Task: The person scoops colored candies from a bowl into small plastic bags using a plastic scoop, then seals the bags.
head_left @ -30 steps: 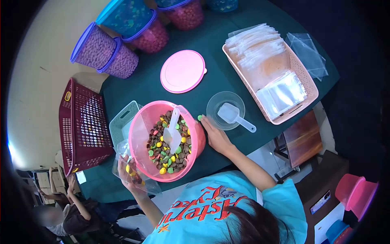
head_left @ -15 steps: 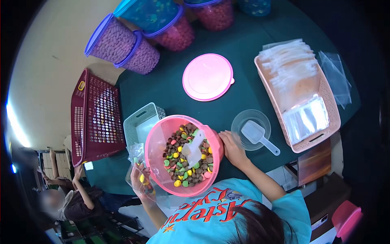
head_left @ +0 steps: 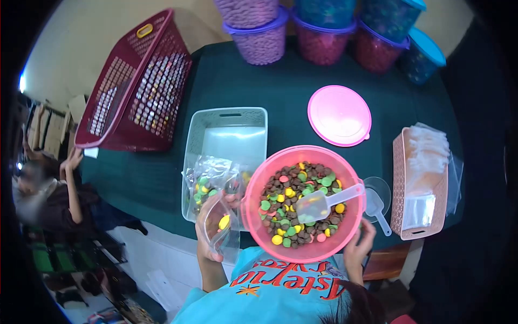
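Note:
My left hand point(head_left: 208, 229) is closed on a clear plastic bag point(head_left: 232, 245). Green, yellow and brown candies show through plastic just above the fingers, and one yellow piece lies by the thumb. Beside it stands a pink tub point(head_left: 249, 216) of brown, green, yellow and pink button-shaped candies point(head_left: 291, 210). A translucent scoop point(head_left: 314, 209) rests on the candies, its handle over the right rim. Close against the tub's lower right side is my right hand point(head_left: 359, 245), fingers loosely bent and apart. Part of that hand is hidden by the tub.
A mint basket point(head_left: 226, 116) stands behind the bag, with a maroon basket point(head_left: 156, 116) farther left. On the right are a clear bowl point(head_left: 386, 186) with a second scoop point(head_left: 377, 205) and a peach basket point(head_left: 399, 202) of plastic bags. A pink lid point(head_left: 340, 114) and stacked tubs point(head_left: 261, 43) lie beyond.
The camera view has swung, shifting the table's contents. My right hand has slid along the tub's side toward my body. The bag in my left hand is raised over the mint basket's near edge.

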`<state>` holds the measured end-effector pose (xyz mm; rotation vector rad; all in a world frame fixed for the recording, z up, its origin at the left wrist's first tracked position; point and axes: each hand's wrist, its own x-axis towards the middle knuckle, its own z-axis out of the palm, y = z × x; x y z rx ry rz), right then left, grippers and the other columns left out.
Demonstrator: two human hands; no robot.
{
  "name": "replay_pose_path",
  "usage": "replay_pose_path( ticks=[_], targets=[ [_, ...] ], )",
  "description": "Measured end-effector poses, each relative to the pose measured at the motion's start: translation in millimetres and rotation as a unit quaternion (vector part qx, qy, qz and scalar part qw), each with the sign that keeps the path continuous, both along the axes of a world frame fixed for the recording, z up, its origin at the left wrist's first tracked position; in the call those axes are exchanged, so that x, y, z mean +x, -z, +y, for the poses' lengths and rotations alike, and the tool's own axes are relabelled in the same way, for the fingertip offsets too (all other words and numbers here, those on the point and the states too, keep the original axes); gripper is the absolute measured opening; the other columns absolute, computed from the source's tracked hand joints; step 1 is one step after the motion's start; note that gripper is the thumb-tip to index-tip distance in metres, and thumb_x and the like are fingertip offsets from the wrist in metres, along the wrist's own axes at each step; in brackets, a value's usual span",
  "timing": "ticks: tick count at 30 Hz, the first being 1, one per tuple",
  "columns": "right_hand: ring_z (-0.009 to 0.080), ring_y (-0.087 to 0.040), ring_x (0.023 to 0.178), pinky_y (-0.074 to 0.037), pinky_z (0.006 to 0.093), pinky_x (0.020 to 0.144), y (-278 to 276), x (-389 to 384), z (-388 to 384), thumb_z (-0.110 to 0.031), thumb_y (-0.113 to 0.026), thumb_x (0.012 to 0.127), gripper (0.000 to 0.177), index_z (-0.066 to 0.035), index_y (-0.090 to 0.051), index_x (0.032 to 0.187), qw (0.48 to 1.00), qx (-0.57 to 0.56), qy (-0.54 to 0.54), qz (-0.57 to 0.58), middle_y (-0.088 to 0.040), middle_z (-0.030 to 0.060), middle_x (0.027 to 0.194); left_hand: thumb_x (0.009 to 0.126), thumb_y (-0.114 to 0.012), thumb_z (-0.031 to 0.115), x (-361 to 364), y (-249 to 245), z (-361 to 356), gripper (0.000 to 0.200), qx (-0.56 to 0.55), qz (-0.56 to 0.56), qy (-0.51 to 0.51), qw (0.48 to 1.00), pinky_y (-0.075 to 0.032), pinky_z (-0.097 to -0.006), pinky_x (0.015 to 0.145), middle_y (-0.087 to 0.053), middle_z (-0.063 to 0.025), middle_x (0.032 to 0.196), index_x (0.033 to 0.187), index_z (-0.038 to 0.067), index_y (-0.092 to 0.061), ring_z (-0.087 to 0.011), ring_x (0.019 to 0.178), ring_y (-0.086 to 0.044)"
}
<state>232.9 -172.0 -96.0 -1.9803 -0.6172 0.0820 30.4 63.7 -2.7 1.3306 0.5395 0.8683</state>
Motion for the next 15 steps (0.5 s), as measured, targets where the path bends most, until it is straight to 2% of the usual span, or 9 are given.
replay_pose_path(
  ticks=[2,4,6,8,9,10,12,13,15],
  targets=[
    [0.0260,-0.047,0.100,-0.036,0.0354,0.088,-23.4,4.2,3.4,-0.002,-0.046,0.083,0.026,0.005,-0.041,0.108,0.997,0.058,0.053,-0.022,-0.046,0.0166,0.108,0.030,-0.075,0.067,-6.6,-1.0,6.8,0.129,-0.014,-0.001,-0.007,1.000,-0.048,-0.0282,0.077,-0.048,-0.0157,0.115,0.126,-0.006,-0.031,-0.0246,0.101,-0.052],
    [0.0250,-0.045,0.102,-0.035,0.0359,0.089,-56.0,8.1,13.5,-0.001,-0.046,0.083,0.027,0.004,-0.039,0.108,0.992,0.076,0.023,-0.098,-0.044,0.0161,0.111,0.029,-0.074,0.069,-12.4,-0.2,10.4,0.130,-0.024,0.016,-0.008,1.000,-0.047,-0.0273,0.076,-0.048,-0.0155,0.115,0.126,-0.006,-0.032,-0.0243,0.102,-0.052],
    [0.0245,-0.045,0.102,-0.035,0.0355,0.088,-82.7,6.0,29.7,-0.003,-0.050,0.081,0.025,0.003,-0.042,0.104,0.987,0.085,0.007,-0.134,-0.047,0.0148,0.106,0.028,-0.073,0.070,-16.5,1.8,13.7,0.130,-0.035,0.015,-0.021,0.999,-0.046,-0.0279,0.076,-0.048,-0.0149,0.114,0.126,-0.005,-0.033,-0.0240,0.101,-0.052],
    [0.0248,-0.044,0.102,-0.036,0.0357,0.087,-102.6,2.6,43.2,-0.005,-0.056,0.077,0.023,0.000,-0.048,0.098,0.974,0.043,-0.103,-0.199,-0.051,0.0134,0.102,0.043,-0.080,0.052,-23.7,8.3,16.3,0.116,-0.004,-0.100,0.062,0.993,-0.035,-0.0370,0.094,-0.041,-0.0187,0.120,0.128,-0.007,-0.028,-0.0278,0.109,-0.046],
    [0.0270,-0.043,0.103,-0.032,0.0381,0.089,-110.9,1.3,49.5,-0.009,-0.062,0.072,0.027,-0.003,-0.052,0.096,0.963,-0.033,-0.134,-0.230,-0.053,0.0117,0.102,0.044,-0.082,0.047,-27.9,8.2,14.6,0.114,-0.015,-0.116,0.073,0.990,-0.034,-0.0368,0.095,-0.040,-0.0183,0.121,0.129,-0.007,-0.027,-0.0272,0.111,-0.046],
    [0.0270,-0.043,0.103,-0.032,0.0381,0.089,-116.9,-0.2,57.7,-0.009,-0.062,0.072,0.027,-0.003,-0.052,0.096,0.961,-0.035,-0.137,-0.236,-0.053,0.0117,0.102,0.044,-0.082,0.047,-32.6,9.9,14.8,0.114,-0.016,-0.122,0.069,0.990,-0.034,-0.0368,0.095,-0.040,-0.0183,0.121,0.129,-0.007,-0.027,-0.0272,0.111,-0.046],
    [0.0289,-0.042,0.104,-0.027,0.0405,0.092,-126.4,-3.4,73.5,-0.013,-0.066,0.069,0.034,-0.005,-0.054,0.099,0.910,-0.172,-0.197,-0.320,-0.052,0.0102,0.109,0.044,-0.082,0.047,-39.5,14.4,15.4,0.114,0.040,-0.100,0.091,0.990,-0.033,-0.0369,0.095,-0.041,-0.0176,0.120,0.129,-0.006,-0.027,-0.0270,0.110,-0.046],
    [0.0286,-0.042,0.106,-0.022,0.0427,0.095,-123.8,-0.5,78.0,-0.018,-0.066,0.069,0.040,-0.005,-0.053,0.105,0.908,-0.180,-0.199,-0.323,-0.051,0.0095,0.111,0.045,-0.081,0.046,-43.1,15.8,15.1,0.112,0.041,-0.086,0.098,0.991,-0.033,-0.0368,0.095,-0.042,-0.0170,0.120,0.129,-0.005,-0.028,-0.0269,0.111,-0.045],
    [0.0279,-0.042,0.107,-0.021,0.0437,0.095,-130.9,-1.3,88.7,-0.019,-0.064,0.070,0.039,-0.005,-0.053,0.105,0.888,-0.228,-0.213,-0.339,-0.051,0.0099,0.111,0.045,-0.081,0.046,-47.9,18.2,12.4,0.111,0.028,-0.075,0.112,0.990,-0.032,-0.0367,0.095,-0.040,-0.0164,0.120,0.129,-0.004,-0.028,-0.0267,0.112,-0.044]
  ],
)
